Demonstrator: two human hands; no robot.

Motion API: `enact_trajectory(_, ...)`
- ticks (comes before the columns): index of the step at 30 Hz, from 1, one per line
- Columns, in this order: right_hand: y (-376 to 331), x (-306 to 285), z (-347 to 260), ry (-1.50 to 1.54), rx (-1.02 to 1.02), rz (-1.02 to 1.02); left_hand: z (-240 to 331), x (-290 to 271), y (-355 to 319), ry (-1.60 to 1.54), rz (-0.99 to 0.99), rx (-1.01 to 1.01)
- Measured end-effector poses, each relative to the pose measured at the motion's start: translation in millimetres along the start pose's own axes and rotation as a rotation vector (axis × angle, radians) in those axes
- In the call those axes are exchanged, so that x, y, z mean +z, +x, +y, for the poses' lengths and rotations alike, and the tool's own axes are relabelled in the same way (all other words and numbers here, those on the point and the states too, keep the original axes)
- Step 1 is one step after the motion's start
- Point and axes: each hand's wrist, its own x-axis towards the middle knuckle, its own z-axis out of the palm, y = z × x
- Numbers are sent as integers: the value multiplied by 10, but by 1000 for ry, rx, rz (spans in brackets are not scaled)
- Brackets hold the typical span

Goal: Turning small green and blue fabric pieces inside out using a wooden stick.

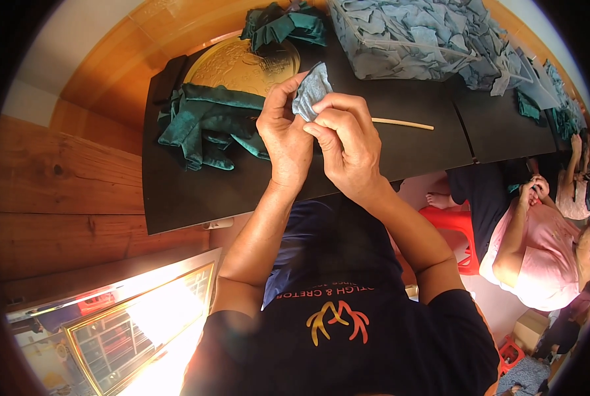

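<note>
Up over the dark table [196, 198], both hands work on one small grey-blue cloth piece [315, 89]. My left hand [286, 142] is closed round its left side, with the thumb and fingers behind and beside it. My right hand [349, 135] pinches the cloth's lower right edge between thumb and curled fingers. The cloth's top corner points upward, and fingers hide part of it. A thin wooden stick [404, 123] lies just right of my right hand. Dark green velvety cloth strips [199, 125] lie in a heap left of my left hand.
A round gold mat [232, 69] lies behind the green heap, beside another bundle of green cloth [285, 28]. At the back right stands a clear plastic bin [400, 69] full of grey-blue pieces. A co-worker in pink [529, 254] sits at right near a red stool [463, 228].
</note>
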Motion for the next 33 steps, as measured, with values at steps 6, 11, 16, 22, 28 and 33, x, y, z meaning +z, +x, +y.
enact_trajectory(6, -9, -29, -32, 59, 59, 8, 19, 22, -6, -27, -44, -77)
enact_trajectory(11, -36, -24, -22, 158, 112, -26, 78, 38, -14, -314, -44, -240)
enact_trajectory(16, -80, 16, -107, 143, 104, -91, 83, 4, 74, -400, 7, -250)
enact_trajectory(22, -122, 36, -101, 322, 295, -52, 26, -52, 67, -249, -8, -145)
enact_trajectory(28, -92, 41, -109, 312, 327, -39, 60, -62, 68, -237, -53, -122)
enact_trajectory(33, -82, 41, -142, 222, 340, -11, 91, -45, 27, -181, -7, -126)
